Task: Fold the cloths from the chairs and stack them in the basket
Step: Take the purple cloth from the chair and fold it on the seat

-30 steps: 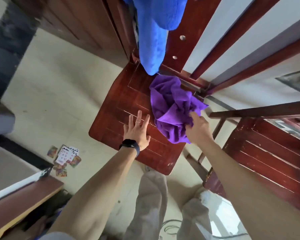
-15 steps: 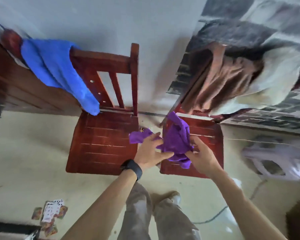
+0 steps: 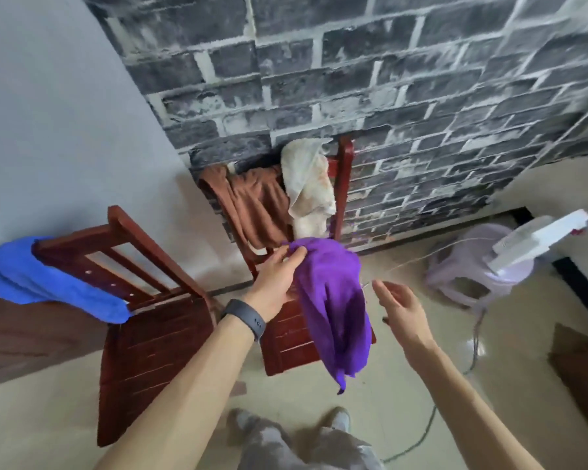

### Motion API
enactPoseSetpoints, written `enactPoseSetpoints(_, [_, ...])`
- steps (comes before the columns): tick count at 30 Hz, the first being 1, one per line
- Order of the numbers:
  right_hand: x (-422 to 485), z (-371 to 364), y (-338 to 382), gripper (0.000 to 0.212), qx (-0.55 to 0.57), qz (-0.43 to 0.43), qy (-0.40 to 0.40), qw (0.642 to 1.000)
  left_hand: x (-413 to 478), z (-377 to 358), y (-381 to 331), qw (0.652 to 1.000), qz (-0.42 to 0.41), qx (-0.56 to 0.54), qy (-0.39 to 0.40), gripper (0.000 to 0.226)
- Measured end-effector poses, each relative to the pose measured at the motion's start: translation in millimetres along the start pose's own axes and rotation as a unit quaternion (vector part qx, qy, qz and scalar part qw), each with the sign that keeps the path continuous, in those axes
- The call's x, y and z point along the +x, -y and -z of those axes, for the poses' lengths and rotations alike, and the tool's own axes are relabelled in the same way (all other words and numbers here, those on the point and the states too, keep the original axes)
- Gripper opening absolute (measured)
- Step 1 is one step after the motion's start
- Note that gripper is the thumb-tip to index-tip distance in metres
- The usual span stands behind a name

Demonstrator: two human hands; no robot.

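Hanging from left hand (image 3: 275,283), purple cloth (image 3: 333,300) partly hides the chair (image 3: 286,347).

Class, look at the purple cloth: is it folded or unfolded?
Unfolded: the purple cloth hangs loose and bunched from the left hand, one corner dangling.

The purple cloth (image 3: 333,300) hangs in front of the right chair (image 3: 286,347), screening most of its seat, and the left chair (image 3: 157,344) stands just beside it. Open floor (image 3: 404,385) lies to the right, as far as the lilac stool (image 3: 455,266).
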State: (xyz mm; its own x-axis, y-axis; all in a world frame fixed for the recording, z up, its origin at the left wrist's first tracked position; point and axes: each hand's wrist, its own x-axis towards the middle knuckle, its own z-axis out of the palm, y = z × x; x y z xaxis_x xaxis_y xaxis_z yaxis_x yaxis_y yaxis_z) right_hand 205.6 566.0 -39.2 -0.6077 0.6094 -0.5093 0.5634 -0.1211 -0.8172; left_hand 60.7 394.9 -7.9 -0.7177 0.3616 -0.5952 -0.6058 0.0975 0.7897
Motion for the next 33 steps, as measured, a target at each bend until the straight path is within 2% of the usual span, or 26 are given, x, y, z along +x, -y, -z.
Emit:
enactPoseSetpoints(3, [-14.7, 12.3, -33.9, 0.033, 0.027, -0.085, 0.109, 0.99, -8.5, -28.6, -4.2, 0.997, 0.039, -0.016, 0.057, 0.006])
enactPoseSetpoints(6, [-3.3, 7.6, -49.8, 0.042, 0.066, -0.149, 0.132, 0.978, -12.8, -41.8, -1.1, 0.994, 0.038, 0.01, 0.1, 0.015])
enactPoseSetpoints(10, [9.0, -0.9, -68.2, 0.064, 0.099, -0.242, 0.152, 0.953, -15.9, -46.7, 0.2, 0.992, 0.035, 0.035, 0.114, 0.03])
enactPoseSetpoints(17, [27.4, -20.4, -81.2, 0.072, 0.146, -0.273, 0.181, 0.934, -20.7, -29.4, -15.0, 0.992, 0.025, 0.022, 0.123, 0.026])
enactPoseSetpoints(19, [33.0, -25.4, -84.2, 0.068, 0.144, -0.283, 0.202, 0.926, -21.2, -19.5, -18.7, 0.992, 0.021, 0.017, 0.124, 0.03])
enactPoseSetpoints(21, [37.5, -29.2, -86.2, 0.047, 0.142, -0.262, 0.183, 0.937, -21.3, -8.9, -20.7, 0.992, 0.014, 0.043, 0.114, 0.032])
enactPoseSetpoints(23, [43.0, -26.4, -84.8, 0.022, 0.131, -0.194, 0.1, 0.967, -18.1, 3.9, -19.2, 0.992, -0.006, 0.102, 0.076, 0.025])
enactPoseSetpoints(25, [47.0, -11.4, -76.8, 0.012, 0.123, -0.118, 0.02, 0.985, -12.2, 22.4, -15.5, 0.97, -0.062, 0.236, 0.0, 0.01])
enactPoseSetpoints(26, [48.2, -0.5, -70.1, 0.014, 0.127, -0.088, -0.009, 0.988, -8.0, 34.7, -14.9, 0.934, -0.104, 0.339, -0.043, 0.013])
enactPoseSetpoints(28, [49.1, 25.3, -54.2, 0.014, 0.133, -0.039, -0.055, 0.989, 0.6, 60.3, -14.4, 0.838, -0.144, 0.515, -0.113, 0.034])
enactPoseSetpoints(29, [49.4, 36.4, -45.1, 0.013, 0.139, -0.016, -0.07, 0.988, 2.6, 72.4, -16.0, 0.811, -0.145, 0.549, -0.142, 0.037])
enactPoseSetpoints(30, [49.2, 46.2, -35.4, 0.013, 0.147, 0.007, -0.081, 0.986, 4.4, 80.7, -17.9, 0.802, -0.143, 0.558, -0.158, 0.039])
enactPoseSetpoints(31, [48.3, 54.2, -26.1, 0.012, 0.152, 0.026, -0.088, 0.984, 7.6, 87.3, -19.9, 0.814, -0.139, 0.542, -0.155, 0.038])
enactPoseSetpoints(33, [45.6, 64.6, -11.3, 0.011, 0.155, 0.059, -0.089, 0.982, 9.9, 86.0, -22.8, 0.899, -0.115, 0.403, -0.126, 0.033])
